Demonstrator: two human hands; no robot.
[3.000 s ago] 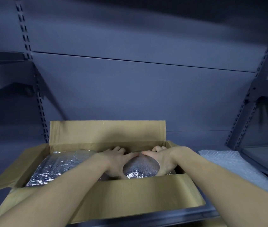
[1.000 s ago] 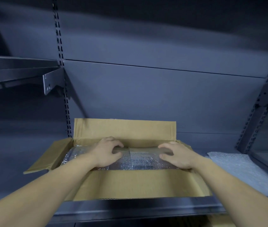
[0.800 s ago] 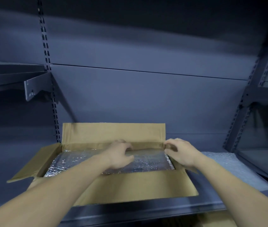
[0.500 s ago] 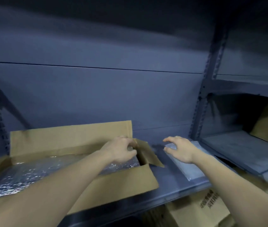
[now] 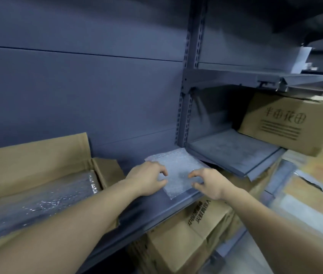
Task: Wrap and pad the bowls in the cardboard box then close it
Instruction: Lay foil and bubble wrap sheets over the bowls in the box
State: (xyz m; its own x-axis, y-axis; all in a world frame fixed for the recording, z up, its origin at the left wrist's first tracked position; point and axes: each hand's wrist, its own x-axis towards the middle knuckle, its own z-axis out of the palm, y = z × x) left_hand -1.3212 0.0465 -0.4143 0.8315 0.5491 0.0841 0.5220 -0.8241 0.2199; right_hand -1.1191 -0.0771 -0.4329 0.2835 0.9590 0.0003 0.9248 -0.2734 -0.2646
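Right of the open brown cardboard box (image 5: 38,155), topped with shiny crinkled padding (image 5: 34,200), a flat, cloudy bubble-wrap sheet (image 5: 176,167) lies on the grey metal shelf (image 5: 154,210). The left hand (image 5: 148,179) and right hand (image 5: 209,183) rest on its side edges with fingers bent claw-like; whether they pinch it is unclear. Printed cartons (image 5: 192,230) stand lower, right of the box.

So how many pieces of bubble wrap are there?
2: a loose sheet on the shelf, right of the open cardboard box, and a layer spread over the contents inside it. More may be hidden beneath.
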